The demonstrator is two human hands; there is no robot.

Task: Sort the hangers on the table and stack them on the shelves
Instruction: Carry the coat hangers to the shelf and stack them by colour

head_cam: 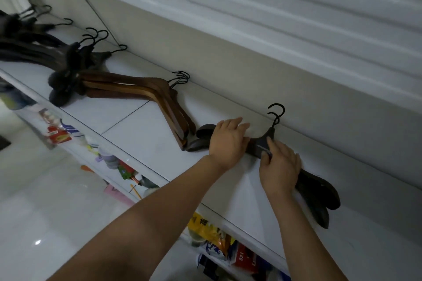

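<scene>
Nearest me, below the shelf's (141, 134) front edge, I see coloured packets (212, 232) on a lower level. On the shelf's right part my left hand (228, 141) lies palm down, fingers nearly straight, pressing the left arm of the dark hangers (317, 191); my right hand (279, 166) curls thumb and fingers round their right arm, just beside the neck; these hangers lie stacked flat along the shelf's back, by the wall (228, 52). Farther left on the shelf, brown hangers (146, 89) lie stacked, their tips just beside the dark ones; at the shelf's far left I see piled black hangers (68, 52).
</scene>
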